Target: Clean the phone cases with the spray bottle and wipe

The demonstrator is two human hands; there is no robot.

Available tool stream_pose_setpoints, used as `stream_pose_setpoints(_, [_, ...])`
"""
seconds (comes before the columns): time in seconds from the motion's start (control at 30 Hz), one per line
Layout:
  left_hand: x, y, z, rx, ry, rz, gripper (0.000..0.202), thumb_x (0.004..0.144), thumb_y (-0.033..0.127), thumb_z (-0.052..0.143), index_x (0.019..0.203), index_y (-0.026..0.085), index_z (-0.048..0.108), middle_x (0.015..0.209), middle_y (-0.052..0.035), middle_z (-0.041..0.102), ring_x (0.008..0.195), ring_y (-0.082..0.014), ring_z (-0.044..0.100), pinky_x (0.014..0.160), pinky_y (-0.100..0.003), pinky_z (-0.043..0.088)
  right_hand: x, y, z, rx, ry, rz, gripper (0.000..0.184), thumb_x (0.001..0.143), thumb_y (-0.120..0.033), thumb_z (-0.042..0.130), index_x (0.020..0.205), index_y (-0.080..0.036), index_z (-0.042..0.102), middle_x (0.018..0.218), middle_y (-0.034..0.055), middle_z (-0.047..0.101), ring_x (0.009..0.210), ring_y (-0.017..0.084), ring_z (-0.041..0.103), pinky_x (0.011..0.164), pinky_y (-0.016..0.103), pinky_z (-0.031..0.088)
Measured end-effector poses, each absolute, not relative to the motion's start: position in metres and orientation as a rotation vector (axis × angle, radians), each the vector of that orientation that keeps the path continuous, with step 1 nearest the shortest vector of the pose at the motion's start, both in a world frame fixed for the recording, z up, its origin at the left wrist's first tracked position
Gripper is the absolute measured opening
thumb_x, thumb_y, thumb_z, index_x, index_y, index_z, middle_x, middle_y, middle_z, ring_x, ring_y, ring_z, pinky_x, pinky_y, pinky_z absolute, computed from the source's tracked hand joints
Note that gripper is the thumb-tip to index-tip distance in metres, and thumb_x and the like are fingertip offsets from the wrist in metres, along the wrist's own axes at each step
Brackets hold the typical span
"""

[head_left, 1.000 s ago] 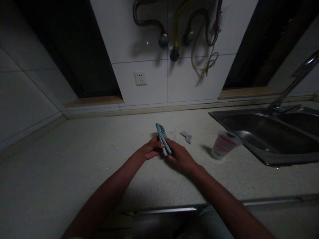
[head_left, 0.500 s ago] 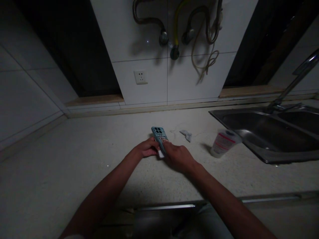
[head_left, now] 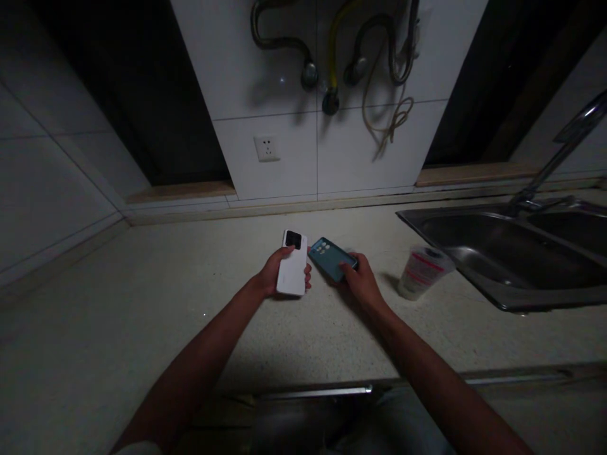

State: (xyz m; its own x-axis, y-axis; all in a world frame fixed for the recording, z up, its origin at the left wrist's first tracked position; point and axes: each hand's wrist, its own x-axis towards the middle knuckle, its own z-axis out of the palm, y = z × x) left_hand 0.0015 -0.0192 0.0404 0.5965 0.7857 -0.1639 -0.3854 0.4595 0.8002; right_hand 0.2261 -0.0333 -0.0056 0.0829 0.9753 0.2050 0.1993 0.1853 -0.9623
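Note:
A white phone (head_left: 293,272) with a dark camera block at its top lies in my left hand (head_left: 274,268), back side up. The thumb rests near the cameras and the fingertips curl round its right edge. Just to the right, my right hand (head_left: 363,278) grips a blue-green phone case (head_left: 327,258) by its near right end. Its hollow inner side faces up, with several camera holes at the far end. Phone and case are apart, close together above the counter.
The pale speckled countertop (head_left: 227,253) spreads around my hands. A plastic cup (head_left: 420,273) with red print stands tilted to the right, beside a steel sink (head_left: 474,253) with a faucet (head_left: 545,164). A socket (head_left: 266,149) and hoses (head_left: 332,57) are on the tiled wall.
The phone has come out of its case. My left hand has shifted slightly left with the phone; my right hand has moved right with the case, turned inner side up.

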Motion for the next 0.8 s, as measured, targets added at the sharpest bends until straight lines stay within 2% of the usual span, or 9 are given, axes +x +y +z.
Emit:
stream_pose_setpoints(0.1, [0.009, -0.022, 0.047, 0.774, 0.583, 0.832, 0.065, 0.076, 0.074, 0.059, 0.113, 0.02, 0.056, 0.07, -0.0019, 0.058, 0.056, -0.0157, 0.056, 0.05, -0.026, 0.044, 0.219, -0.04, -0.003, -1.269, -1.525, 0.874, 0.038, 0.087, -0.049, 0.054, 0.109, -0.018, 0.06, 0.093, 0.0073, 0.069, 0.08, 0.021, 0.064, 0.07, 0.034, 0.051])
stream_pose_setpoints(0.17, [0.015, -0.024, 0.05, 0.773, 0.572, 0.839, 0.067, 0.076, 0.077, 0.056, 0.11, 0.019, 0.057, 0.069, -0.0008, 0.056, 0.053, -0.0136, 0.052, 0.046, -0.024, 0.04, 0.216, -0.046, 0.003, -1.217, -1.711, 0.828, 0.032, 0.09, -0.047, 0.052, 0.091, -0.018, 0.064, 0.085, 0.0063, 0.068, 0.077, 0.02, 0.062, 0.071, 0.033, 0.048])
stream_pose_setpoints(0.23, [0.02, -0.025, 0.052, 0.781, 0.568, 0.852, 0.065, 0.078, 0.075, 0.056, 0.112, 0.02, 0.056, 0.07, 0.0, 0.055, 0.052, -0.0128, 0.051, 0.045, -0.024, 0.04, 0.214, -0.051, 0.008, -1.195, -1.81, 0.799, 0.032, 0.092, -0.044, 0.05, 0.081, -0.018, 0.065, 0.078, 0.0046, 0.067, 0.073, 0.018, 0.06, 0.069, 0.031, 0.045])
stream_pose_setpoints(0.4, [0.032, -0.032, 0.052, 0.866, 0.753, 0.951, 0.061, 0.075, 0.07, 0.066, 0.109, 0.022, 0.054, 0.068, 0.0046, 0.052, 0.05, -0.0099, 0.048, 0.043, -0.021, 0.038, 0.218, -0.051, 0.012, -1.122, -1.944, 0.799, 0.025, 0.091, -0.036, 0.052, 0.084, -0.018, 0.068, 0.075, 0.0025, 0.067, 0.067, 0.016, 0.056, 0.067, 0.029, 0.042])
stream_pose_setpoints(0.5, [0.039, -0.038, 0.048, 0.965, 0.875, 0.949, 0.057, 0.068, 0.055, 0.083, 0.104, 0.021, 0.055, 0.071, 0.0056, 0.055, 0.055, -0.0082, 0.054, 0.05, -0.02, 0.042, 0.22, -0.047, 0.009, -1.078, -1.87, 0.873, 0.026, 0.089, -0.037, 0.053, 0.085, -0.018, 0.069, 0.074, 0.0021, 0.067, 0.067, 0.015, 0.057, 0.065, 0.028, 0.043])
stream_pose_setpoints(0.57, [0.045, -0.041, 0.045, 1.027, 0.92, 0.947, 0.058, 0.061, 0.042, 0.09, 0.103, 0.019, 0.057, 0.079, 0.0031, 0.062, 0.063, -0.0089, 0.06, 0.058, -0.02, 0.045, 0.22, -0.043, 0.008, -1.052, -1.733, 1.004, 0.03, 0.088, -0.044, 0.053, 0.084, -0.017, 0.067, 0.071, 0.0017, 0.064, 0.063, 0.015, 0.056, 0.06, 0.027, 0.044])
stream_pose_setpoints(0.63, [0.051, -0.044, 0.04, 1.061, 0.938, 0.945, 0.061, 0.057, 0.036, 0.092, 0.104, 0.017, 0.058, 0.087, -0.0011, 0.066, 0.07, -0.0115, 0.064, 0.064, -0.022, 0.048, 0.22, -0.04, 0.007, -1.014, -1.587, 1.144, 0.035, 0.085, -0.05, 0.056, 0.083, -0.017, 0.066, 0.068, 0.0013, 0.063, 0.056, 0.014, 0.054, 0.054, 0.026, 0.043])
stream_pose_setpoints(0.7, [0.056, -0.046, 0.037, 1.062, 0.927, 0.942, 0.066, 0.056, 0.035, 0.093, 0.108, 0.018, 0.056, 0.092, -0.0039, 0.068, 0.072, -0.0147, 0.067, 0.068, -0.027, 0.05, 0.22, -0.037, 0.007, -0.974, -1.475, 1.242, 0.037, 0.079, -0.053, 0.06, 0.083, -0.017, 0.066, 0.068, 0.0014, 0.063, 0.052, 0.013, 0.053, 0.051, 0.026, 0.043])
stream_pose_setpoints(0.8, [0.058, -0.047, 0.034, 1.031, 0.958, 0.957, 0.071, 0.056, 0.036, 0.093, 0.112, 0.019, 0.053, 0.09, -0.0047, 0.07, 0.069, -0.0172, 0.068, 0.068, -0.03, 0.051, 0.221, -0.035, 0.01, -0.971, -1.37, 1.297, 0.033, 0.075, -0.049, 0.065, 0.083, -0.017, 0.065, 0.064, -0.0001, 0.061, 0.05, 0.012, 0.053, 0.05, 0.025, 0.043])
